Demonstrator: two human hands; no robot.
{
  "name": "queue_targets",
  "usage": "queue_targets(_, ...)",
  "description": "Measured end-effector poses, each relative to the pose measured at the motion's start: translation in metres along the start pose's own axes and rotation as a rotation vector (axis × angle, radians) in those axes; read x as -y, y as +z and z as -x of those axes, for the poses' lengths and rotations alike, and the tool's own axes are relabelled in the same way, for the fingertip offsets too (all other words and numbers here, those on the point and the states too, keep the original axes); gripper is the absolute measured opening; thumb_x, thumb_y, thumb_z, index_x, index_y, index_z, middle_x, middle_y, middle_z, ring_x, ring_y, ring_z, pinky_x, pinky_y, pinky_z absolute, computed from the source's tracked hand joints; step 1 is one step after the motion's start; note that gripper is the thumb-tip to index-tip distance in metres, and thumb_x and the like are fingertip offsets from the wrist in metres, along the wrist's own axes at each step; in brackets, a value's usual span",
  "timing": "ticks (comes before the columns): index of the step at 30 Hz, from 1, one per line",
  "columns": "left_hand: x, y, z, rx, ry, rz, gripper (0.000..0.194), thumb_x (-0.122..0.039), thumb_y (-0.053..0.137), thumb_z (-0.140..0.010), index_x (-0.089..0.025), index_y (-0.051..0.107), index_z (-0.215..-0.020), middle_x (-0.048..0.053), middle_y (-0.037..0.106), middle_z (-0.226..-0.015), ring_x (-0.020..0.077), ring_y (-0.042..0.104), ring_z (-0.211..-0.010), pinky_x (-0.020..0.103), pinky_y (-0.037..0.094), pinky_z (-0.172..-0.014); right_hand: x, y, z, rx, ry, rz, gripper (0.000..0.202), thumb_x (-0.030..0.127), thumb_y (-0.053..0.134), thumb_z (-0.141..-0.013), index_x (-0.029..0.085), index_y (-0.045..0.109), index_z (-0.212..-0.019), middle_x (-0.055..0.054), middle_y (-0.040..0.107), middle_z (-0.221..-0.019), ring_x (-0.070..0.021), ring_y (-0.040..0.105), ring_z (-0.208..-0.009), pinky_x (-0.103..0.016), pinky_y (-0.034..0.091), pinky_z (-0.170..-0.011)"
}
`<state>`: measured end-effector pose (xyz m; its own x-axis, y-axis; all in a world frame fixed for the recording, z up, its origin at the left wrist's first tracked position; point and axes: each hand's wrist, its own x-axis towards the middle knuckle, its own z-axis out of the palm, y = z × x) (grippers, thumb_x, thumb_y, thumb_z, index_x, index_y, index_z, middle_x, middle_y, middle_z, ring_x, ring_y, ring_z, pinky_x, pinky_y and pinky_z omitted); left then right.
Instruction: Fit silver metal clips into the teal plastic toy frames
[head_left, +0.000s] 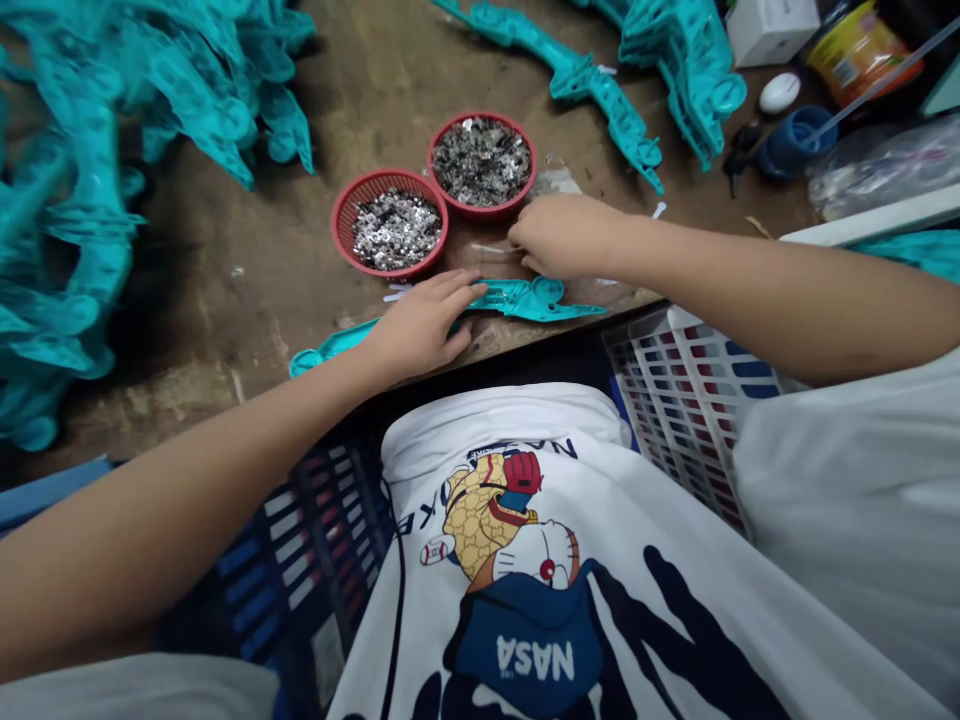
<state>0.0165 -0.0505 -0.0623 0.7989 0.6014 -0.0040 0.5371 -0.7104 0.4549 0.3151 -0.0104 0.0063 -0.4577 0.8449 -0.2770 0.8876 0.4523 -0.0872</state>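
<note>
A long, narrow teal plastic part (525, 298) lies along the table's front edge. My left hand (424, 325) is laid over its middle, fingers on the far side and thumb on the near side, gripping it against the wood. My right hand (562, 237) is just beyond the part, its fingers curled together low over the table; anything between them is hidden. A thin white stick (489, 248) lies close to those fingertips. Two red baskets stand beyond my hands: the left basket (341, 235) and the right basket (487, 212) both hold small shiny metal pieces.
A heap of teal parts (82, 200) covers the table's left side. More teal parts (679, 70) lie at the back right, near a white box (772, 30), a blue cup (795, 145) and a plastic bag (892, 165). Plastic crates (675, 390) stand below the table edge.
</note>
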Motion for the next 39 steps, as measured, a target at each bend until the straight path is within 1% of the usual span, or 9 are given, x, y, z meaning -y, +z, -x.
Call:
queue_targets(4,-0.001,-0.003,-0.001,0.008,-0.009,-0.004,0.066,-0.035,0.062,-0.114,-0.015,0.076,-0.176,0.024,0.069,-0.194,0.0451,0.066,-0.182,0.073,0.054,-0.155,0.007,-0.002,0.002,-0.018,-0.090,-0.143,0.029,0.030,0.083,-0.123,0.020,0.101,-0.143,-0.015,0.097,-0.138,-0.0376,0.089,-0.131,-0.044,0.064,-0.111)
queue_targets(8,-0.001,-0.002,-0.001,-0.021,0.016,-0.038,0.064,-0.036,0.061,-0.115,-0.014,0.078,-0.173,0.024,0.071,-0.191,0.0451,0.069,-0.179,0.072,0.056,-0.153,0.012,-0.006,0.003,0.113,-0.102,-0.263,0.029,0.027,0.091,-0.120,0.018,0.102,-0.145,-0.013,0.098,-0.136,-0.0313,0.091,-0.122,-0.037,0.063,-0.105)
queue_targets(12,0.000,0.002,0.000,-0.052,0.016,-0.046,0.060,-0.035,0.060,-0.116,-0.014,0.081,-0.168,0.025,0.075,-0.187,0.0453,0.073,-0.174,0.073,0.060,-0.149,0.014,-0.005,-0.001,0.129,-0.071,-0.274,0.030,0.023,0.095,-0.116,0.019,0.103,-0.145,-0.012,0.098,-0.134,-0.0283,0.090,-0.120,-0.033,0.061,-0.102)
queue_targets(21,0.001,-0.001,-0.007,-0.082,-0.043,0.001,0.050,-0.033,0.067,-0.109,-0.019,0.090,-0.151,0.022,0.088,-0.164,0.0475,0.080,-0.152,0.077,0.065,-0.137,0.013,-0.007,-0.002,0.132,-0.123,-0.212,0.030,0.028,0.093,-0.118,0.015,0.101,-0.144,-0.014,0.098,-0.135,-0.0299,0.090,-0.120,-0.034,0.057,-0.096)
queue_targets(26,-0.009,-0.009,-0.010,-0.046,-0.055,-0.030,0.040,-0.027,0.066,-0.109,-0.022,0.091,-0.139,0.020,0.092,-0.152,0.0447,0.083,-0.138,0.070,0.071,-0.128,0.038,-0.004,0.018,0.160,-0.272,-0.075,0.068,0.040,0.102,-0.113,0.011,0.081,-0.171,-0.023,0.088,-0.161,-0.0402,0.087,-0.142,-0.040,0.062,-0.106)
queue_targets(30,-0.048,-0.054,0.002,-0.148,0.032,-0.138,0.039,-0.024,0.062,-0.114,-0.024,0.090,-0.142,0.019,0.090,-0.155,0.0451,0.082,-0.140,0.071,0.071,-0.128,0.051,-0.037,0.051,0.086,-0.246,-0.014,0.060,0.027,0.088,-0.117,0.011,0.073,-0.173,-0.024,0.086,-0.161,-0.0410,0.087,-0.137,-0.043,0.065,-0.105)
queue_targets(34,-0.083,-0.134,0.034,-0.487,0.017,-0.328,0.049,-0.042,0.069,-0.121,-0.043,0.078,-0.169,0.003,0.070,-0.193,0.0516,0.067,-0.174,0.082,0.054,-0.147,-0.005,-0.093,0.058,-0.233,-0.087,-0.068,0.051,0.030,0.085,-0.117,0.019,0.076,-0.165,-0.021,0.082,-0.165,-0.0427,0.080,-0.145,-0.048,0.063,-0.119)
queue_targets(36,-0.075,-0.169,0.042,-0.540,-0.053,-0.357,0.053,-0.053,0.072,-0.116,-0.054,0.078,-0.169,-0.008,0.075,-0.184,0.0519,0.068,-0.175,0.083,0.050,-0.149,-0.056,-0.106,0.040,-0.340,0.127,-0.071,0.046,0.035,0.085,-0.117,0.019,0.078,-0.160,-0.023,0.082,-0.163,-0.0436,0.077,-0.146,-0.049,0.062,-0.122)
queue_targets(39,-0.019,-0.198,0.034,-0.458,-0.346,-0.371,0.056,-0.065,0.058,-0.114,-0.038,0.088,-0.152,0.007,0.088,-0.161,0.0529,0.076,-0.163,0.079,0.057,-0.144,-0.126,-0.098,-0.004,-0.303,0.415,-0.128,0.047,0.036,0.082,-0.121,0.008,0.077,-0.157,-0.030,0.083,-0.157,-0.0418,0.077,-0.141,-0.048,0.062,-0.123)
